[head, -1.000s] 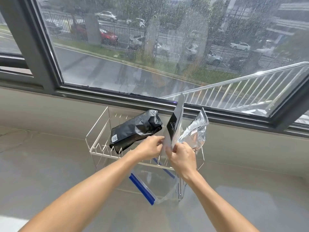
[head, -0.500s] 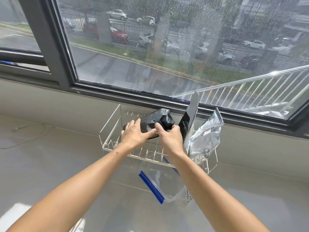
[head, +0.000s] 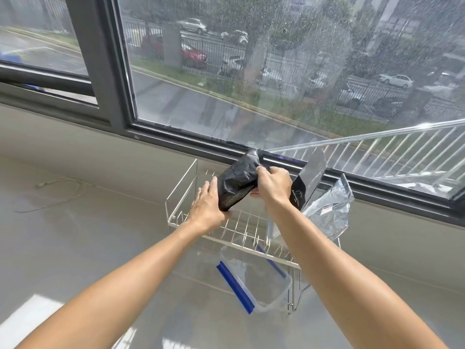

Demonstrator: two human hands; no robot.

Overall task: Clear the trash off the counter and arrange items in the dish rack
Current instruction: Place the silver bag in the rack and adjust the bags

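The black pouch [head: 236, 183] is gripped by the right hand [head: 273, 186] and braced by the flat left hand [head: 207, 207], likely for upright racking.

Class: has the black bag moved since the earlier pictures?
Yes. Against the dish rack, the black bag has tipped up steeper, its top nearer the window frame.

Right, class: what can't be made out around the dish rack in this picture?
Head view only.
Print on the black bag: blurred.
Print on the flat pouch: small, partly behind the right hand.
Label on the silver bag: too small.
Clear container under the dish rack: contents unclear.
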